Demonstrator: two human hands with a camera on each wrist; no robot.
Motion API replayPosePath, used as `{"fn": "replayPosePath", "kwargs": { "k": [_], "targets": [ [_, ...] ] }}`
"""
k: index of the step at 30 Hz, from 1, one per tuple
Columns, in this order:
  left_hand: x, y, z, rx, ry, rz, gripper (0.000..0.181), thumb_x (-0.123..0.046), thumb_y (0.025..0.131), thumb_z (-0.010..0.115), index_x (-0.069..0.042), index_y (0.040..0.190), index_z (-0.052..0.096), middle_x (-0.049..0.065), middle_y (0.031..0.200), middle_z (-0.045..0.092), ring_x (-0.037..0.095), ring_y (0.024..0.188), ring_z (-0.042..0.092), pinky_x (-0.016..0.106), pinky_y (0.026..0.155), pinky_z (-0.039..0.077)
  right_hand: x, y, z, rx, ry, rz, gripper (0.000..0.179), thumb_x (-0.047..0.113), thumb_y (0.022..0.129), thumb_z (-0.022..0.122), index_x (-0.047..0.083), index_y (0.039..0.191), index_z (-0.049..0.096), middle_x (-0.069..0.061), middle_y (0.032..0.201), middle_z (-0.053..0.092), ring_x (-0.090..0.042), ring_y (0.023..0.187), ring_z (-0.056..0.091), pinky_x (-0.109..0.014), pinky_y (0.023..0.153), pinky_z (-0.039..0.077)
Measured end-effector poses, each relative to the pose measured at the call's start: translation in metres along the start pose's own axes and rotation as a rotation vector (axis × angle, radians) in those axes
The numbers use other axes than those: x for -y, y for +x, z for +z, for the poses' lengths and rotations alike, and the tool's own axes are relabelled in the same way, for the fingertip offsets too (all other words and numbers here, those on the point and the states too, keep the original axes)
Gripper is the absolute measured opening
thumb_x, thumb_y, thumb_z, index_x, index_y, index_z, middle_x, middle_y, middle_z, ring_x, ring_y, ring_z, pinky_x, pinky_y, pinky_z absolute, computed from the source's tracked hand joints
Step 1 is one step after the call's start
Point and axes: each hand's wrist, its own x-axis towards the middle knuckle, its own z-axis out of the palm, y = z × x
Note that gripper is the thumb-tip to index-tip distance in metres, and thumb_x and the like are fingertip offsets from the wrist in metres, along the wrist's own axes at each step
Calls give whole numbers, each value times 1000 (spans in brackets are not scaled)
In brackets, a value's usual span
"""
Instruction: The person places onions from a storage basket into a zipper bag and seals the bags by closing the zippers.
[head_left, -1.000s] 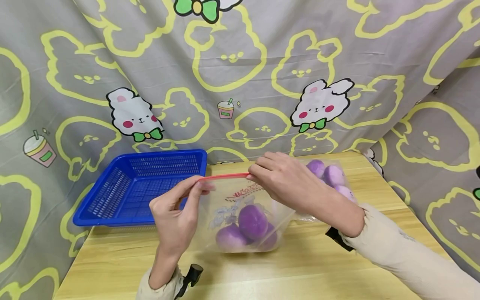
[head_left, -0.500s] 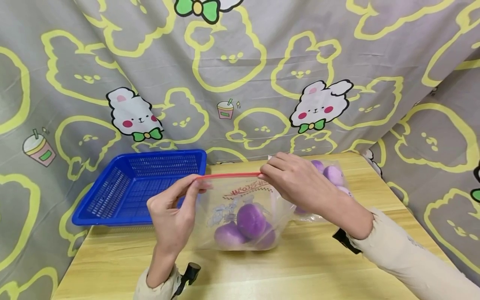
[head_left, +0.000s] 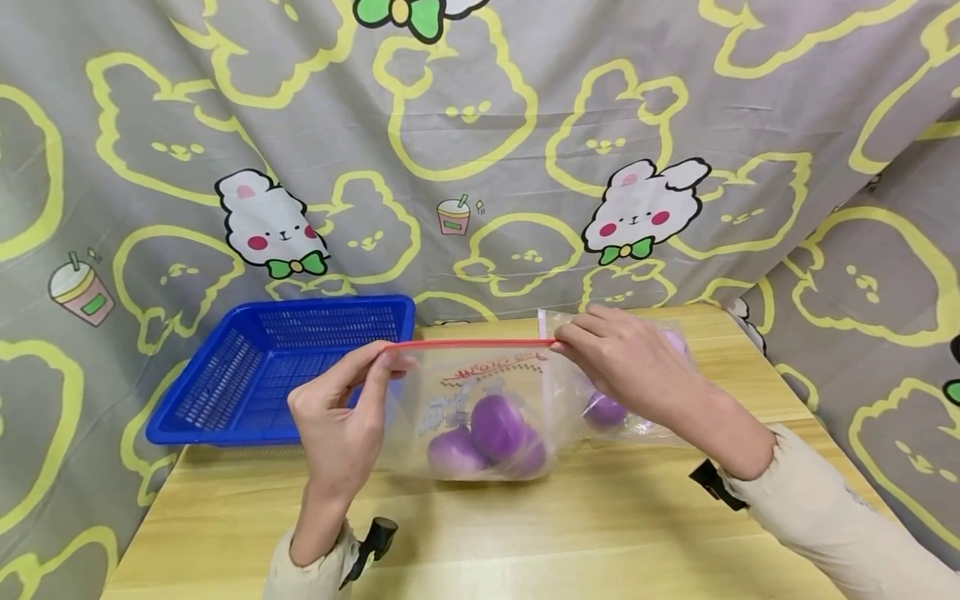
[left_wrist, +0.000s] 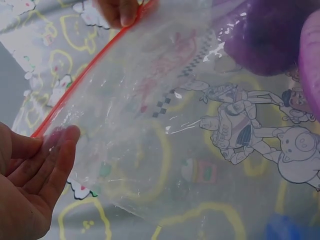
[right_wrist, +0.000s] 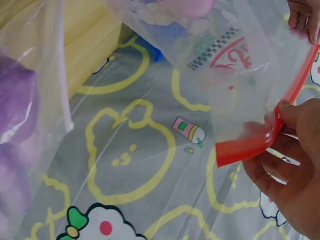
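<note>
A clear zip bag [head_left: 427,392] with a red zip strip [head_left: 472,342] hangs between my two hands. Printed cartoon figures [left_wrist: 240,120] show on its side. Inside, at the bottom, lie several purple balls [head_left: 498,429], round and smooth. My left hand [head_left: 341,417] pinches the left end of the red strip between thumb and fingers. Near the strip's right end, my right hand [head_left: 630,350] pinches it, and a short red tail [right_wrist: 235,152] sticks out past the fingers in the right wrist view.
A blue plastic basket [head_left: 255,375] with slotted walls stands at the back left of the wooden table [head_left: 487,542]. Behind my right hand lies a second clear bag [head_left: 652,429] holding purple balls [head_left: 606,410]. A patterned grey curtain [head_left: 517,75] hangs behind the table.
My right hand has slid rightward along the red strip, away from the left hand. The left hand shifted slightly left, and the bag's top edge is stretched straighter and a little higher.
</note>
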Motion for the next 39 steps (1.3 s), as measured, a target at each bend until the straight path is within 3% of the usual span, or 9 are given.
{"fn": "replayPosePath", "kwargs": {
  "k": [8,15,19,23,27,31,36,39],
  "targets": [
    [2,1,-3,-10,18,-34,17,13,87,66,2,96,76,12,83,75,15,76,72,21,70,58,-13,-16,1,-20,30,24,11,21,99,61,12,96,67,2,81,68,-17,67,60,-33,55,50],
    [5,1,-4,5,30,-40,17,12,88,66,2,97,76,11,83,75,15,76,73,22,71,58,-22,-33,-6,-21,47,26,33,31,107,46,8,99,68,-2,82,70,-21,71,66,-38,61,55],
    [5,2,-9,-21,52,-47,18,12,88,66,1,98,76,12,82,75,13,76,72,20,70,57,-26,-39,-10,-53,10,42,42,36,108,40,8,95,68,-3,76,67,-19,64,63,-38,56,53],
    [4,1,-12,-20,69,-66,18,12,88,66,2,98,76,12,82,75,12,77,72,20,70,57,-27,-45,-14,-40,14,69,29,30,105,50,9,94,67,1,74,63,-13,61,57,-35,54,51],
    [6,3,-12,-14,84,-82,16,11,89,65,3,98,76,12,81,75,12,76,72,20,68,57,-24,-46,-20,-27,71,99,7,15,96,65,9,98,68,2,82,67,-13,69,61,-36,62,55],
    [7,8,-14,-40,66,-99,15,10,91,63,4,98,75,15,80,74,13,74,72,21,68,57,-19,-42,-26,-65,132,99,10,10,92,69,6,101,69,-2,90,71,-16,79,67,-37,72,57],
    [5,9,-16,-20,48,-223,13,2,95,63,3,100,75,16,82,74,16,74,72,24,70,58,-17,-35,-23,-97,159,118,14,6,90,70,4,103,70,-5,97,72,-20,90,69,-34,83,55],
    [19,5,-17,13,33,-302,13,-3,97,63,3,101,74,16,83,74,17,75,73,26,72,58,-21,-33,-13,-118,163,148,19,1,88,71,4,106,69,-6,98,72,-21,90,68,-36,81,55]
  ]
}}
